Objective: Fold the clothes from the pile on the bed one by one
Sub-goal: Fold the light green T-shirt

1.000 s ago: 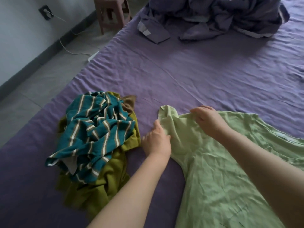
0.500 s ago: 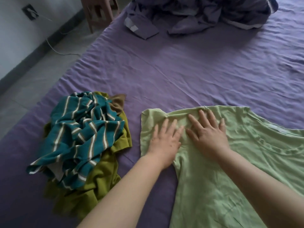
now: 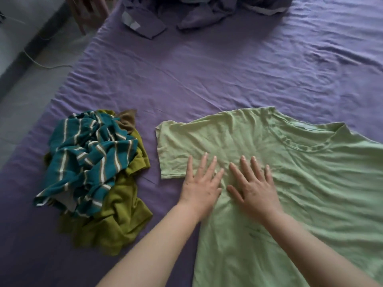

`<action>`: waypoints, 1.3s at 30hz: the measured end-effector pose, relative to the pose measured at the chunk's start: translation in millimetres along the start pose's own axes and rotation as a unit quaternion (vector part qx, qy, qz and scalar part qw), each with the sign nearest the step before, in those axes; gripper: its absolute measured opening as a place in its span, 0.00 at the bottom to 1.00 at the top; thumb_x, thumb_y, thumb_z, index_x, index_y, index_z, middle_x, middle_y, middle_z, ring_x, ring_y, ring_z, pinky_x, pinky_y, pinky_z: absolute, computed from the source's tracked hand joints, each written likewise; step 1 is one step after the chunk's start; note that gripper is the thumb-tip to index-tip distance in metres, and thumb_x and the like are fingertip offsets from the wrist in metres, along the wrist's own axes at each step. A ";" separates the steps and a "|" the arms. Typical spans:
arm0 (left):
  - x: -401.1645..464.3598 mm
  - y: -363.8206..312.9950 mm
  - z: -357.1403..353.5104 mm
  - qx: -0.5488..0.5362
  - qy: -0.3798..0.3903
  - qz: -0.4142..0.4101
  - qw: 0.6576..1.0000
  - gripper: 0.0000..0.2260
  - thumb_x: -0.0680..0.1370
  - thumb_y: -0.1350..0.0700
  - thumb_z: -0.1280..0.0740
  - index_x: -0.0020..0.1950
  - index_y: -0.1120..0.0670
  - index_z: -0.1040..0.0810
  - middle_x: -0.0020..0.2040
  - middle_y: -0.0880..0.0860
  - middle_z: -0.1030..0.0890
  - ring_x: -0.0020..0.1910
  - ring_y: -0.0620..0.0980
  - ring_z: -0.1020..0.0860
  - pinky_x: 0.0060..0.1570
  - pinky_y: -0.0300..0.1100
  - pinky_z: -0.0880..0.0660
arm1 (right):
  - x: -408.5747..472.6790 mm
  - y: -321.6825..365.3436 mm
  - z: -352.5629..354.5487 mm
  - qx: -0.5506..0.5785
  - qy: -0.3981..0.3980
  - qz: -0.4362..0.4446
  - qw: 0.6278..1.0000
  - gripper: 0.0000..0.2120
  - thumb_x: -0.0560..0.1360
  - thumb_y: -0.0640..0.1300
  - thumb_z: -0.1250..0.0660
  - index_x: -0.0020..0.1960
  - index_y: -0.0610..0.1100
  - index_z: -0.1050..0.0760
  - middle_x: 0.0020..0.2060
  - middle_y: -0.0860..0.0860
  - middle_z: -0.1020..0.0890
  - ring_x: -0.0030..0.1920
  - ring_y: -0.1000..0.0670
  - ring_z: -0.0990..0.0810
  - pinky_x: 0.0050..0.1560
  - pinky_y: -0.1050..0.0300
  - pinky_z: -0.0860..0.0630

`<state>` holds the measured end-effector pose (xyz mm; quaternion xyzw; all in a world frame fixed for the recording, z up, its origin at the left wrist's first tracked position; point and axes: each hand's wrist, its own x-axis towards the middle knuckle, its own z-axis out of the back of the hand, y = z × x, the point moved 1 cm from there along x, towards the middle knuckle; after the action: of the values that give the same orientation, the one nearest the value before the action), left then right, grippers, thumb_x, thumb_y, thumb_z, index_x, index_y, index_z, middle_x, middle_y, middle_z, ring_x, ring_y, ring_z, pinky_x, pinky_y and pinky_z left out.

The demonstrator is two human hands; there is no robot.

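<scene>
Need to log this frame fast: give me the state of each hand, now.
Left hand: open, palm flat on the green shirt near its sleeve, holding nothing.
Right hand: open, fingers spread, pressed flat on the shirt, holding nothing.

A light green T-shirt (image 3: 310, 183) lies spread flat and face up on the purple bed (image 3: 207, 79), neckline toward one o'clock, one sleeve reaching to nine. At nine o'clock sits the crumpled pile (image 3: 93, 175): teal striped garment over olive ones.
</scene>
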<state>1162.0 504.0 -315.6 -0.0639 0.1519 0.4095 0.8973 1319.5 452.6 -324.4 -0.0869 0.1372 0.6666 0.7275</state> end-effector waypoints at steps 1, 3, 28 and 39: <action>-10.5 -12.0 -5.7 0.008 0.001 -0.002 1.000 0.26 0.77 0.41 0.39 0.74 0.47 0.35 0.76 0.54 0.38 0.76 0.59 0.45 0.69 0.66 0.56 | -15.6 -4.8 -4.4 -0.002 0.003 -0.009 1.000 0.31 0.75 0.65 0.53 0.71 0.51 0.34 0.70 0.44 0.32 0.71 0.38 0.36 0.67 0.39 0.48; -29.1 -30.9 -12.2 0.003 0.002 0.014 1.000 0.28 0.69 0.40 0.29 0.67 0.48 0.25 0.69 0.53 0.27 0.71 0.58 0.32 0.66 0.66 0.41 | -45.4 -13.8 -11.7 -0.005 0.004 -0.030 1.000 0.31 0.77 0.66 0.56 0.71 0.51 0.34 0.69 0.44 0.30 0.70 0.38 0.34 0.66 0.40 0.47; -255.5 -119.2 -39.4 -0.439 0.071 0.352 0.824 0.16 0.72 0.50 0.28 0.54 0.58 0.23 0.54 0.55 0.19 0.54 0.55 0.22 0.49 0.44 0.28 | -327.0 -18.0 -96.2 0.118 -0.082 0.046 0.989 0.09 0.65 0.49 0.27 0.38 0.46 0.25 0.55 0.42 0.19 0.57 0.40 0.20 0.53 0.44 0.23; -295.0 -139.4 -12.9 -0.822 0.124 0.162 0.531 0.17 0.80 0.52 0.38 0.68 0.54 0.27 0.61 0.54 0.20 0.60 0.53 0.22 0.62 0.52 0.28 | -351.5 65.8 -62.8 0.504 -0.027 0.052 0.862 0.33 0.66 0.67 0.32 0.67 0.55 0.32 0.64 0.62 0.28 0.65 0.63 0.31 0.65 0.68 0.36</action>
<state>1081.9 198.4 -233.3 -0.7980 -0.1344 0.4796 0.3393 1222.9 107.0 -269.3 0.3169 0.4385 0.5456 0.6401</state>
